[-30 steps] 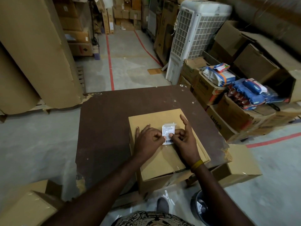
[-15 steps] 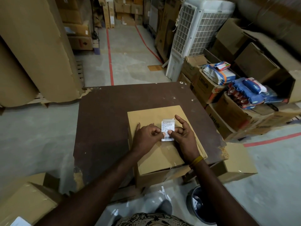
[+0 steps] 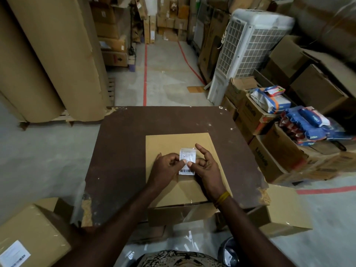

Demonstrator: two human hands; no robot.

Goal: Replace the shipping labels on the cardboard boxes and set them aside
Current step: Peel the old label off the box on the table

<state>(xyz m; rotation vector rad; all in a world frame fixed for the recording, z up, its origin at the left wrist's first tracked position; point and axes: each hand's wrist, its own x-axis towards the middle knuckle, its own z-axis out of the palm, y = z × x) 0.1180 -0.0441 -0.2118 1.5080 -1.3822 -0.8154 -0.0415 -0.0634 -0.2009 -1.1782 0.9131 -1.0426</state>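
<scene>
I see a plain brown cardboard box sitting on the dark brown tabletop, overhanging its near edge, with a small white printed shipping label lying near the middle of the box's top face. My two hands are close together over it: the left hand has its fingers curled with the thumb tip on the label's middle, and the right hand mirrors it, thumb pressed just beside the other, index finger lifted clear and pointing away. Whether the thumbs are pinching a bit of backing film or only pressing flat, I cannot tell. I judge the step in hand to be the smoothing of the label. To do it well I would work from the centre outward, sliding each thumb toward its own edge so no air or crease gets trapped, then run along the barcode end nearest me, which must lie flat to scan. The box should be kept from tipping off the edge while I press. Another cardboard box with a white label waits on the floor at my left.
</scene>
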